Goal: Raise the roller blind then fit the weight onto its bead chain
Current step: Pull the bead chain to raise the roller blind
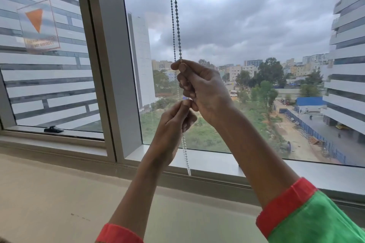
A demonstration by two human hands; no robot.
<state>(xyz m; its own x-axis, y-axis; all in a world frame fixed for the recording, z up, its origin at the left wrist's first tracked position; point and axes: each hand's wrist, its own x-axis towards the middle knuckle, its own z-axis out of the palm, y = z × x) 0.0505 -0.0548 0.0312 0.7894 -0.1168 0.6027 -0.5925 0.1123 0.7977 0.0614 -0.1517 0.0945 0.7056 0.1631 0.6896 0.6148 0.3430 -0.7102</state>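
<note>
Nearest, the left hand [173,118] pinches a small pale piece [186,98], possibly the weight, against the bead chain [176,16]. Just above it, the right hand [199,87] is closed around the chain's two strands, which hang before the window glass [256,25]; the loop's end dangles below both hands.

- sticker [38,25] with orange triangle sitting on left pane
- black latch [53,129] lying on left sill
- towers, trees showing outside
</note>
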